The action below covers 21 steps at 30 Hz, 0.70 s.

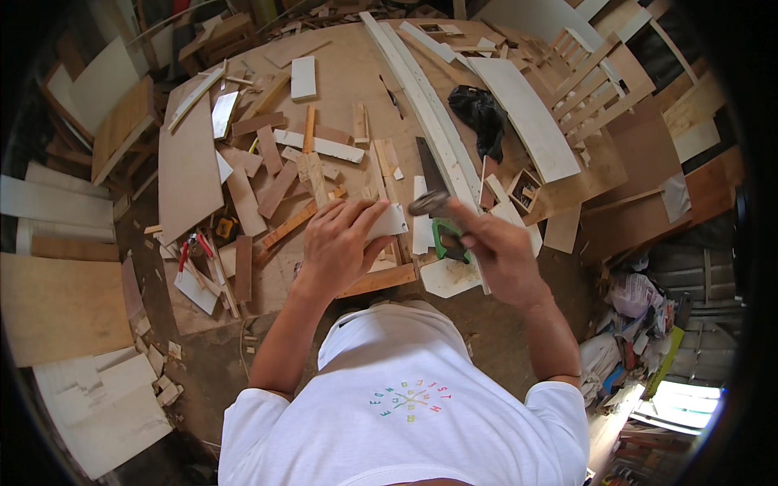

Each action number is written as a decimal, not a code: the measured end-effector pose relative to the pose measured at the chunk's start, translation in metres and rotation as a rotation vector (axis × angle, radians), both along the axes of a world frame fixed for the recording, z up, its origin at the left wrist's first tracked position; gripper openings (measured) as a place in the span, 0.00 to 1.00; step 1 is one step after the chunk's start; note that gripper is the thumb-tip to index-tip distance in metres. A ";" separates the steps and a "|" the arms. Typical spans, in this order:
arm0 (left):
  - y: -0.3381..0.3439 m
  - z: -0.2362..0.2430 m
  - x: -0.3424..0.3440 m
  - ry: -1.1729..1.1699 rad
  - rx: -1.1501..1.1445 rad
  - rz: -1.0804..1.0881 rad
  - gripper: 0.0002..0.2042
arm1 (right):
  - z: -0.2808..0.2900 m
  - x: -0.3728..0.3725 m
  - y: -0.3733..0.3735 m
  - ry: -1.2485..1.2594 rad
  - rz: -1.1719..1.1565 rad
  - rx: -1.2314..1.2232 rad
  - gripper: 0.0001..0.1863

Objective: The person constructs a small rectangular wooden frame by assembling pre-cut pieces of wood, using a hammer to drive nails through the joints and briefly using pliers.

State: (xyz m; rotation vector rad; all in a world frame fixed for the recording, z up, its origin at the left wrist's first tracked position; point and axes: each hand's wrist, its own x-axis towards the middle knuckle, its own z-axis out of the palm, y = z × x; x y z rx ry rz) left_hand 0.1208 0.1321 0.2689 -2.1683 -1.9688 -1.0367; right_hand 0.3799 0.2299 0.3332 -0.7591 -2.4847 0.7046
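Left hand (344,235): gripping white board (391,223)
Right hand (504,251): closed round hammer (429,203), board's two o'clock
Progress: apparently unfinished; hammer off board

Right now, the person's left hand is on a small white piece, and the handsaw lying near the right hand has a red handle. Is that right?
Not quite: the head view shows the handsaw has a green handle, not red. The left hand is on the small white piece, with the handsaw near the right hand.
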 end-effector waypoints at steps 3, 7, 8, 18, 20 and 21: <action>0.000 0.002 0.001 -0.010 0.001 -0.001 0.26 | -0.016 0.002 0.000 0.003 0.001 -0.062 0.36; 0.000 0.000 0.000 -0.007 -0.004 -0.003 0.26 | -0.002 -0.003 -0.003 0.339 -0.045 -0.011 0.36; 0.000 0.000 0.000 -0.007 -0.007 -0.002 0.26 | -0.005 -0.002 -0.003 0.209 -0.021 -0.015 0.36; 0.000 0.005 0.002 -0.017 -0.016 -0.008 0.25 | -0.018 0.000 -0.005 0.152 0.002 0.050 0.34; 0.000 0.004 0.000 -0.012 -0.010 -0.009 0.25 | -0.013 0.000 -0.005 -0.209 0.041 0.101 0.34; -0.001 0.003 0.001 -0.014 -0.007 -0.009 0.25 | -0.014 0.003 -0.001 -0.066 0.064 0.080 0.35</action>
